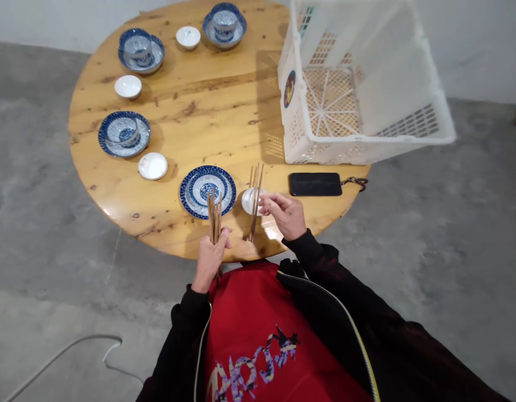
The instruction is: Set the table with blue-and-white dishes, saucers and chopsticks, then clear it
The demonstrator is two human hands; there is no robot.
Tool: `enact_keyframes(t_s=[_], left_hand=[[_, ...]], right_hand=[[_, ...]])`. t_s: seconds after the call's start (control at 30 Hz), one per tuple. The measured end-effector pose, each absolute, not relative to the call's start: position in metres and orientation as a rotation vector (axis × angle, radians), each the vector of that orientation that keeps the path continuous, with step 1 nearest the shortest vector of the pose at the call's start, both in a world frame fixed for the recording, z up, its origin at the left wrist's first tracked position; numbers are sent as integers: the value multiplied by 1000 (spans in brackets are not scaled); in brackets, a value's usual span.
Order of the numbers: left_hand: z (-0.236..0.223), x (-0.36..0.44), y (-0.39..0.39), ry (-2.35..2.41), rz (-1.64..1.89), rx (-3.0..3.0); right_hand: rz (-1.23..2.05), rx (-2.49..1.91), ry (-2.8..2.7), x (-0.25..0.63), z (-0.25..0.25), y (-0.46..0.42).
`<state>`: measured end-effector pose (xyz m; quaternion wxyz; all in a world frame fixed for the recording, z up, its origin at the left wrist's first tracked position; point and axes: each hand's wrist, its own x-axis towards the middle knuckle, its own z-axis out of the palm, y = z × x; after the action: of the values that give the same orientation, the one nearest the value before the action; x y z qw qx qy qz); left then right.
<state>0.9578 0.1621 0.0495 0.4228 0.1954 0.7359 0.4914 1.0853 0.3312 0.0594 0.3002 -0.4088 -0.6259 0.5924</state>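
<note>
My left hand is closed around an upright bundle of brown chopsticks at the table's near edge. The bundle's upper ends overlap a blue-and-white plate with a matching bowl on it. My right hand has its fingertips pinched at a pair of chopsticks, which slants across a small white bowl. Thin lines beside the pair's upper ends could be more chopsticks or shadows; I cannot tell which.
A large white plastic crate stands on the right of the round wooden table. In front of it lies a black phone with a strap. Several blue-patterned plates with bowls and small white bowls line the left and far edge.
</note>
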Motion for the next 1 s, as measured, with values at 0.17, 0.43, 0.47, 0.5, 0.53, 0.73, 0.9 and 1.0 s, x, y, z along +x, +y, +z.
enact_keyframes(t_s=[0.17,0.43,0.47,0.5,0.53,0.73,0.9,1.0], left_hand=[[56,954,156,1605,1264,532],[67,945,140,1307,1347,597],[67,944,138,1294,1341,599],[67,942,135,1286,1330,600],[66,940,133,1283,1316,602],[68,928,125,1300,1283,611],[69,922,119,1292,1347,604],[69,919,117,1399,1382,576]], right_hand=[[1590,-777,-1939,1061,84,294],[1603,-626,-2020,1032,107,277],[1635,-644,-2015,1030,108,275],[1674,-661,-2007,1029,109,274],[1718,-674,-1997,1027,109,272],[1861,-690,-1912,1014,111,265],[1878,-643,-1890,1004,114,254],[1772,-560,-1991,999,120,245]])
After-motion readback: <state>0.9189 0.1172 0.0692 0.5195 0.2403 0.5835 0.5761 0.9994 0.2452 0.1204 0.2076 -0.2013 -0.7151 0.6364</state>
